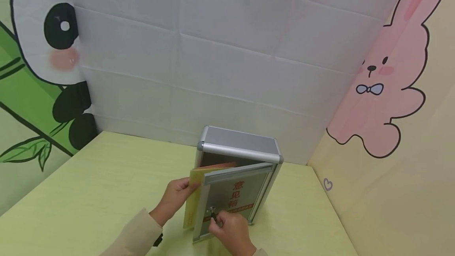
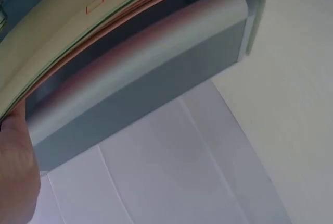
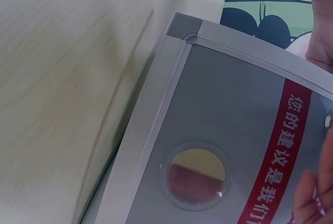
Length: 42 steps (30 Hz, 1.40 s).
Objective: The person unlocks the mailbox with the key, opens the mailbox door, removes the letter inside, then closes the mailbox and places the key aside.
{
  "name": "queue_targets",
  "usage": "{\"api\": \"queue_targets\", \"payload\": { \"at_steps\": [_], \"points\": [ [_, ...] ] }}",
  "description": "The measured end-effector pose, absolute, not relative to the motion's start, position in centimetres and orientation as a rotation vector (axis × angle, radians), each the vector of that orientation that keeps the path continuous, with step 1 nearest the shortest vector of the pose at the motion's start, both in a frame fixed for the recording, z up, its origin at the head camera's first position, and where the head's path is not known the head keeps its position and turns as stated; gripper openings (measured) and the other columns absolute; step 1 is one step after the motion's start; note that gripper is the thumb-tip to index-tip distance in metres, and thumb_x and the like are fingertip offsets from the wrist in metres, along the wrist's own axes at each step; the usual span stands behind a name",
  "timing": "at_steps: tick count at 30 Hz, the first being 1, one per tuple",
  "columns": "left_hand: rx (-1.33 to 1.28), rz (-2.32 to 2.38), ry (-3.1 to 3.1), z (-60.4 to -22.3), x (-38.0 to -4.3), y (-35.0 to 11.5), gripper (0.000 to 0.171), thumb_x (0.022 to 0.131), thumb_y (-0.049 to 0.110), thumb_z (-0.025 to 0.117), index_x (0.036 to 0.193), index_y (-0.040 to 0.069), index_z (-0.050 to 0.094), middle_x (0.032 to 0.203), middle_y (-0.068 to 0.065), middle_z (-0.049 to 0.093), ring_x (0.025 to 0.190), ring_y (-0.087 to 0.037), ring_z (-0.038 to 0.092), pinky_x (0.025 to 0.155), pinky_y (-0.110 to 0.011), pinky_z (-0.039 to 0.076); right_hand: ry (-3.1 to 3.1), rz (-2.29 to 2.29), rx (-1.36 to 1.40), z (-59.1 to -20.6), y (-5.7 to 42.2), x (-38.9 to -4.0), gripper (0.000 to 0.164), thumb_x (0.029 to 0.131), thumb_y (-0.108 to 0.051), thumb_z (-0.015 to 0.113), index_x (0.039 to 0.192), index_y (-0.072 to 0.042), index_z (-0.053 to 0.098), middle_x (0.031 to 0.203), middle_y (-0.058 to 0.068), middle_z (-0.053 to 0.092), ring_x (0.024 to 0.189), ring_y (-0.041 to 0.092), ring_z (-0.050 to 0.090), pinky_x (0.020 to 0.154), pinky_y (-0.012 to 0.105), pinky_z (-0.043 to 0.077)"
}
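Note:
A grey metal suggestion box (image 1: 241,135) stands on the table with its framed door (image 1: 222,192) swung partly out. My left hand (image 1: 175,196) pinches the edge of a stack of envelopes (image 1: 193,204), yellow in front and orange-red behind, at the door's open side. Part of the stack is hidden behind the door. Red printed squares show on the outer envelope (image 2: 67,31) in the left wrist view. At the door's lock, my right hand (image 1: 232,228) pinches a small key (image 1: 213,215) with a dark head.
Pale yellow wood-grain table (image 1: 89,192) lies under the box. A white creased backdrop (image 1: 213,58) rises close behind it, with cartoon-printed walls left and right. The door has a round window (image 3: 195,177) and a red lettered band (image 3: 278,151).

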<state>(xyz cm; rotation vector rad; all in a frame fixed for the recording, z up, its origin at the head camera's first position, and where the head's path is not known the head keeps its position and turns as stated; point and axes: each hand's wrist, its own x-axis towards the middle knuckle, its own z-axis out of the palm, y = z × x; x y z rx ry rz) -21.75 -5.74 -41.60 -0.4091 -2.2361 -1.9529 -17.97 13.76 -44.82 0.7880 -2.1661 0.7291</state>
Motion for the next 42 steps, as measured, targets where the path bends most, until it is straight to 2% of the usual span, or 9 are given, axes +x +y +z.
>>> {"api": "queue_targets", "payload": {
  "at_steps": [6, 10, 17, 22, 28, 36, 42],
  "points": [
    [-0.436, -2.009, -2.245, -41.8, -21.9, -6.8, 0.029, 0.098, 0.014, 0.057, 0.104, -0.013, 0.066, 0.1, -0.025, 0.069, 0.082, -0.005, 0.067, 0.072, -0.026, 0.053, -2.191, 0.719, 0.773, -44.7, 13.8, -18.0, 0.032, 0.067, -0.006, 0.073, 0.052, -0.018, 0.047, 0.041, -0.009, 0.04, 0.052, -0.016, 0.009, 0.042, 0.007, 0.016],
    [-0.41, -2.014, -2.254, -42.0, -21.7, -7.4, 0.03, 0.098, 0.014, 0.057, 0.105, -0.014, 0.065, 0.1, -0.025, 0.07, 0.083, -0.004, 0.066, 0.074, -0.025, 0.053, -2.178, 0.7, 0.769, -44.8, 13.7, -18.2, 0.031, 0.065, -0.006, 0.073, 0.053, -0.019, 0.048, 0.042, -0.011, 0.043, 0.053, -0.016, 0.01, 0.042, 0.007, 0.016],
    [-0.333, -2.044, -2.244, -41.8, -21.3, -8.5, 0.03, 0.099, 0.011, 0.055, 0.111, -0.015, 0.062, 0.108, -0.026, 0.068, 0.089, -0.003, 0.065, 0.081, -0.023, 0.05, -2.193, 0.699, 0.773, -44.5, 13.6, -18.1, 0.033, 0.067, -0.007, 0.073, 0.053, -0.019, 0.046, 0.042, -0.01, 0.04, 0.053, -0.014, 0.009, 0.044, 0.008, 0.015],
    [-0.267, -2.035, -2.268, -41.9, -21.0, -9.3, 0.028, 0.099, 0.011, 0.055, 0.109, -0.014, 0.063, 0.106, -0.022, 0.07, 0.089, -0.002, 0.065, 0.082, -0.023, 0.049, -2.2, 0.707, 0.774, -44.3, 13.5, -18.1, 0.033, 0.067, -0.007, 0.073, 0.053, -0.019, 0.046, 0.042, -0.01, 0.041, 0.053, -0.014, 0.009, 0.044, 0.008, 0.015],
    [-0.187, -2.017, -2.302, -42.2, -20.8, -10.2, 0.026, 0.098, 0.011, 0.056, 0.1, -0.013, 0.065, 0.09, -0.01, 0.072, 0.08, -0.002, 0.06, 0.077, -0.023, 0.048, -2.209, 0.724, 0.772, -44.2, 13.4, -18.0, 0.033, 0.068, -0.006, 0.072, 0.053, -0.019, 0.047, 0.042, -0.01, 0.042, 0.053, -0.015, 0.009, 0.043, 0.008, 0.015],
    [-0.216, -1.997, -2.335, -42.1, -20.3, -11.6, 0.03, 0.1, 0.013, 0.054, 0.109, -0.014, 0.063, 0.1, -0.014, 0.072, 0.089, 0.001, 0.063, 0.082, -0.022, 0.048, -2.193, 0.737, 0.773, -44.4, 13.4, -18.0, 0.037, 0.067, -0.005, 0.072, 0.052, -0.019, 0.041, 0.042, -0.01, 0.037, 0.054, -0.012, 0.008, 0.045, 0.008, 0.013],
    [-0.258, -2.052, -2.326, -42.1, -20.2, -12.9, 0.035, 0.101, 0.014, 0.052, 0.114, -0.018, 0.058, 0.094, -0.001, 0.074, 0.086, -0.002, 0.065, 0.079, -0.025, 0.051, -2.212, 0.741, 0.766, -44.4, 13.4, -17.8, 0.036, 0.068, -0.005, 0.072, 0.053, -0.019, 0.042, 0.043, -0.01, 0.037, 0.054, -0.013, 0.008, 0.045, 0.008, 0.014]
  ]
}}
